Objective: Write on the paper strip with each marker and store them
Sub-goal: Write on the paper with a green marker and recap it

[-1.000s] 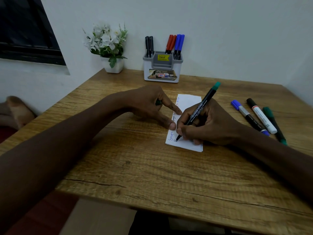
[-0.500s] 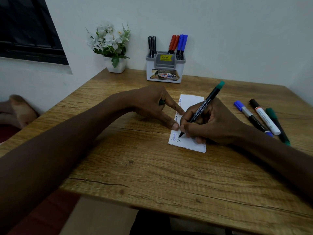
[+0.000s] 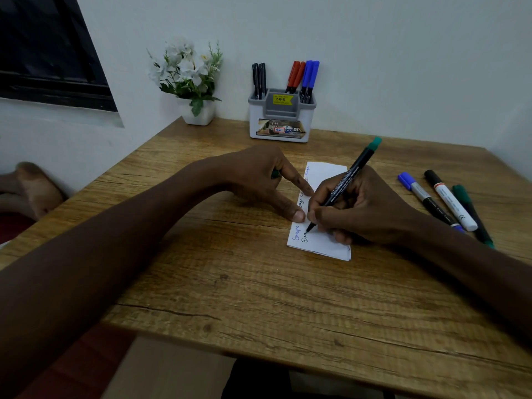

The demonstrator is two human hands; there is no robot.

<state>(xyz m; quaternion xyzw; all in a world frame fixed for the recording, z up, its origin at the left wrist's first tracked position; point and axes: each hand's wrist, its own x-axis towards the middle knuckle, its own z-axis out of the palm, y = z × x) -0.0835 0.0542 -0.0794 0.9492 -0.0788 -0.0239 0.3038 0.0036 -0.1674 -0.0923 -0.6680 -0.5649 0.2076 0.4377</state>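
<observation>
Holder [image 3: 282, 119] at table [image 3: 259, 298] back carrying black markers [image 3: 259, 80] one end, red markers [image 3: 296, 73], blue markers [image 3: 311, 74] other. Right hand [image 3: 368, 208] clamping green marker [image 3: 349, 180], tip touching paper strip [image 3: 325, 174] mid-table. Left hand [image 3: 259, 180] pinning strip, fingers curling round green cap [image 3: 275, 174].

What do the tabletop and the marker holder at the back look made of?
Brown tabletop: wood or wood-look laminate with a matte finish; grain lines, knots and dark cracks show. Grey-and-white marker holder: probably moulded plastic, smooth with a slight sheen and rounded corners.
</observation>
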